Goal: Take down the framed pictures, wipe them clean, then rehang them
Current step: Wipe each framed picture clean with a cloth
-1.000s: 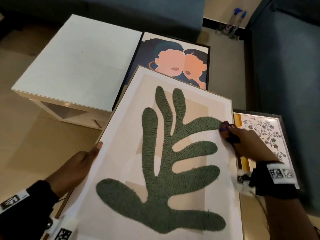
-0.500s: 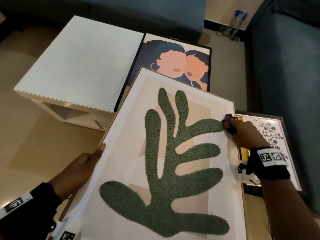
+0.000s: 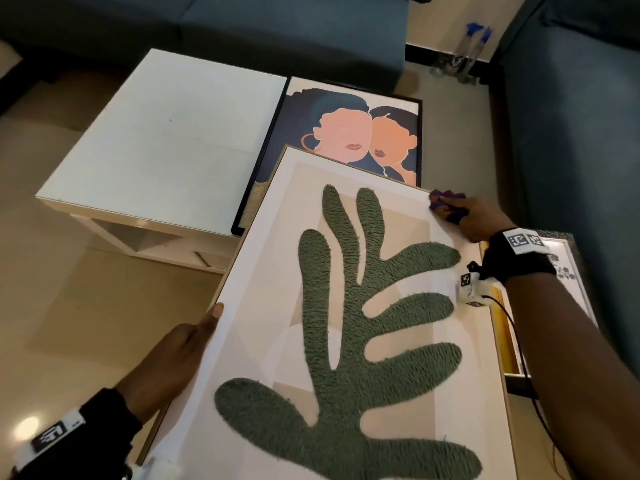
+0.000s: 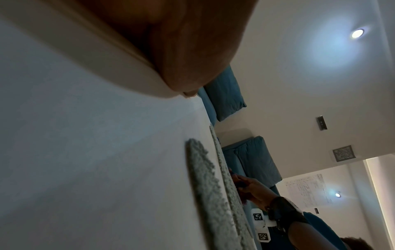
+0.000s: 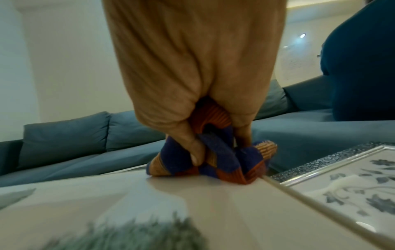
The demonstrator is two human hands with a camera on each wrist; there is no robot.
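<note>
A large framed picture (image 3: 263, 306) with a green tufted leaf shape on a cream ground lies tilted in front of me. My left hand (image 3: 180, 348) grips its left edge, thumb on the front face. My right hand (image 3: 467, 216) holds a bunched purple-and-orange cloth (image 3: 445, 199) pressed on the picture's upper right corner. In the right wrist view the cloth (image 5: 213, 162) sits on the cream surface (image 5: 213, 203), fingers curled round it. The left wrist view shows the frame's face (image 4: 85, 152) close up and the left thumb (image 4: 181, 50).
A black-framed portrait of two faces (image 3: 349, 136) lies behind the leaf picture, beside a white low table (image 3: 166, 140). A silver-framed floral picture (image 3: 568, 278) lies at right, partly under my arm. Blue sofas (image 3: 571, 133) stand behind and right. Spray bottles (image 3: 474, 46) stand in the far corner.
My right hand has slid the cloth from the leaf's upper right tip up along the picture's right side to its top right corner. The left hand keeps its hold.
</note>
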